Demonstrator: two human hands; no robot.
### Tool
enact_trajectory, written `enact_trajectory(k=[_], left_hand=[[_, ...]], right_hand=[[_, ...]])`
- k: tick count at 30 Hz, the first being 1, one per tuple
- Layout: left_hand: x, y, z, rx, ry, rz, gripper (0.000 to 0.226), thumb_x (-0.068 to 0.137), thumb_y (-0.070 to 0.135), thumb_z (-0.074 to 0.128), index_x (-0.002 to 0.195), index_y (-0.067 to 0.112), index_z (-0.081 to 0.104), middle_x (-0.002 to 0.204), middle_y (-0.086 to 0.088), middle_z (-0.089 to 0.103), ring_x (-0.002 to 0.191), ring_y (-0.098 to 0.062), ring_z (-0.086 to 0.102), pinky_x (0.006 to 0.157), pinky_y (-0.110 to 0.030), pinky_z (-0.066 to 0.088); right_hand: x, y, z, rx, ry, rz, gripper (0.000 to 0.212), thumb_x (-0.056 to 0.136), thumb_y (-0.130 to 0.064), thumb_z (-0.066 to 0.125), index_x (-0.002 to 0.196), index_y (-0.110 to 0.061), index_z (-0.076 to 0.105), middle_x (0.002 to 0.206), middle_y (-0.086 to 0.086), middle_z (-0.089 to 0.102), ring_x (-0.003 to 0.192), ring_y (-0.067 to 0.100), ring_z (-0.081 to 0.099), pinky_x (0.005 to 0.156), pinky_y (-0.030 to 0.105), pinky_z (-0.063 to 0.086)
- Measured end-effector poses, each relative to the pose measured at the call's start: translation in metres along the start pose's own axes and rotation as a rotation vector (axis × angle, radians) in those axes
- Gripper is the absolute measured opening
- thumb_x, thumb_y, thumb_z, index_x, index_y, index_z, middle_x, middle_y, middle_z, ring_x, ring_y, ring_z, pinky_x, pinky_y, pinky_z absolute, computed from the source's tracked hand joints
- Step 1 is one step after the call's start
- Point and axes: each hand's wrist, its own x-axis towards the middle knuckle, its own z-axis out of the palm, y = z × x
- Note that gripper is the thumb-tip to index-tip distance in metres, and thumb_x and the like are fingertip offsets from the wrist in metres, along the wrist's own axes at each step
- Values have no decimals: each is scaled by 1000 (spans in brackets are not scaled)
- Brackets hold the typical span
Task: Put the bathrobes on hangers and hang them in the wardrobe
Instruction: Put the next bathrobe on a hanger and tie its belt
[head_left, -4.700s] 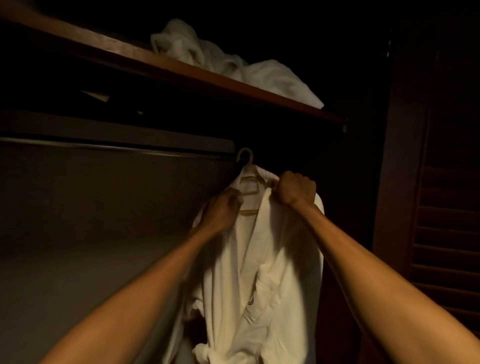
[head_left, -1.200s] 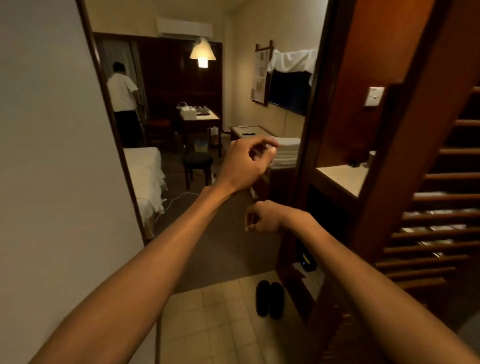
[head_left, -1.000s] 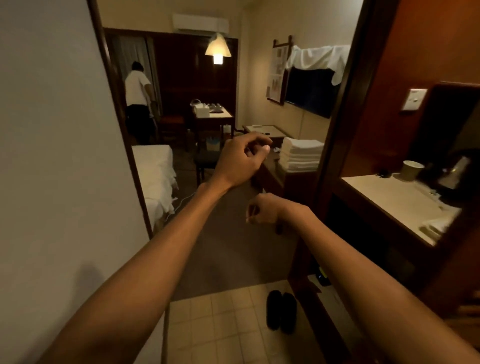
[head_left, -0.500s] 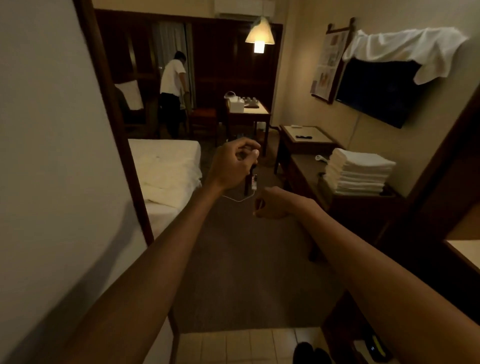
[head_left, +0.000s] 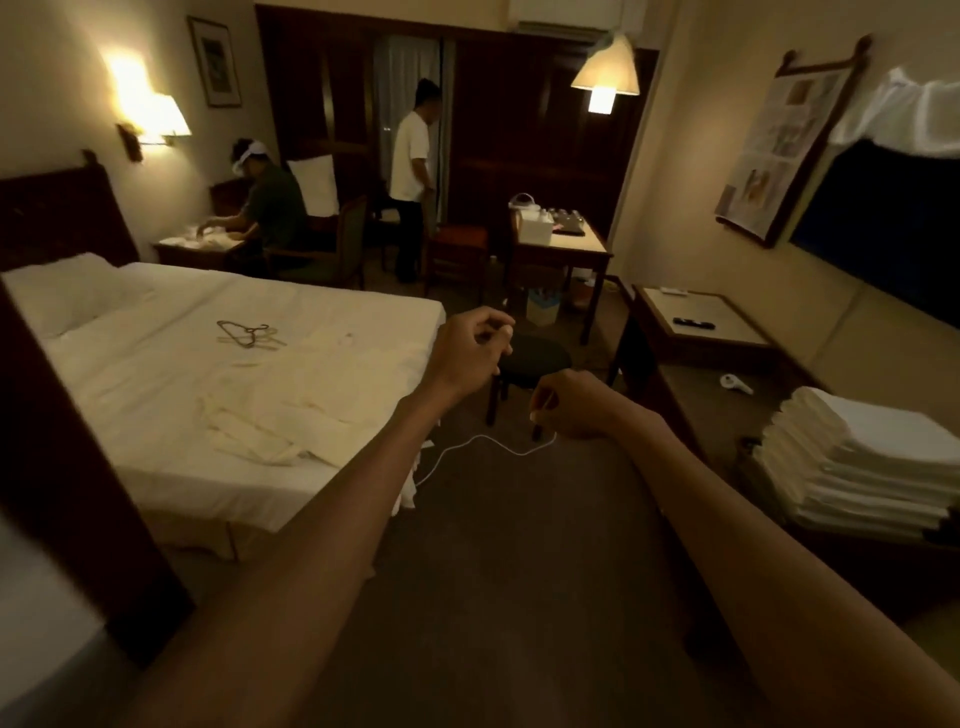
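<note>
both hands are raised in front with nothing in them. the left hand (head_left: 470, 353) has its fingers loosely curled, the thumb tip close to the forefinger. the right hand (head_left: 569, 408) sits lower and farther from the bed (head_left: 130, 426), and its fingers are loosely curled too. neither hand touches the bed.

a thin white cable (head_left: 467, 441) runs over the carpet (head_left: 519, 561) from the bed's near corner and passes out of sight behind the right hand. a round dark stool (head_left: 540, 358) stands just off the foot of the bed, behind both hands.

a cream bathrobe (head_left: 280, 415) lies spread flat on the bed's near half, apart from the hands. the hangers (head_left: 247, 335) lie overlapped on the sheet near the middle of the bed, beyond the bathrobe and toward the pillow (head_left: 62, 293). their number is hard to tell.

past the far side of the bed, a seated person (head_left: 267, 205) bends over a small table below a lit wall lamp (head_left: 156, 119). a standing person (head_left: 410, 166) in a white shirt faces the dark panelling. a desk (head_left: 563, 247) stands beyond the foot of the bed, under a hanging lamp (head_left: 605, 73).

across the carpet from the bed, a stack of folded white towels (head_left: 862, 462) rests on a low wooden bench (head_left: 691, 384). above it on the wall is a dark television (head_left: 883, 228) with a white cloth (head_left: 904, 111) draped over its top.
</note>
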Motion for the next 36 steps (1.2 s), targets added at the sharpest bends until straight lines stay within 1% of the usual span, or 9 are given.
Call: enact_trajectory(k=[5,8,11,15,19,23,27,32,36], left_hand=[[93,-65,7,19,48,-41,18,99,19,56,112,12,67,85,-2,72,56,-6,64,50,-14,46],[148,-105,5,62,80,-69,17,99,19,56,111,14,67,85,-1,72,54,-5,64,49,-12,44],[205,-139,-5,109,130,-108,16,99,22,57,110,17,68,84,1,72,54,-8,64,49,-16,47],[279,-183,-23,207,205,-149,17,98,26,59,112,20,67,86,6,71,56,-11,66,51,-17,49],[335,-230,-45,244,302,-217,16,98,28,59,112,25,66,85,12,69,59,-7,67,50,-14,51],[389,-292,-72,283,382,-282,15,97,27,60,111,25,67,85,10,70,62,-5,66,49,-12,47],[450,-366,-108,336,421,-300,14,96,28,61,108,25,68,82,13,70,73,-1,66,70,-23,55],[526,-459,-164,351,474,-391,17,97,25,59,111,23,68,85,8,71,75,-11,68,70,-32,57],[574,-526,-199,393,489,-436,18,97,25,58,111,22,68,86,7,71,76,-3,65,69,-23,52]], right_hand=[[126,22,-7,42,-58,-38,10,91,-27,63,100,-25,59,101,-1,64,92,19,65,86,38,57],[204,29,-10,9,-88,-91,18,92,-25,63,109,-22,59,110,1,62,100,19,61,90,34,52],[286,30,-24,-3,-100,-146,22,92,-23,64,113,-19,59,112,3,61,101,18,59,83,28,47],[393,20,-46,-53,-81,-240,23,91,-24,64,114,-18,61,115,5,62,100,19,60,86,29,49],[485,-7,-51,-88,-94,-369,25,91,-28,64,113,-16,62,119,7,60,103,22,60,94,38,51],[580,-40,-40,-99,-121,-460,23,90,-33,65,109,-20,64,118,5,61,101,21,60,92,39,52],[681,-78,-22,-113,-150,-514,23,90,-33,66,109,-20,63,117,5,62,102,22,60,93,40,51],[813,-137,4,-135,-240,-568,26,91,-32,65,112,-19,62,117,7,62,102,23,60,92,40,52],[902,-179,28,-110,-263,-597,27,91,-33,65,113,-20,61,116,5,62,100,21,61,90,40,53]])
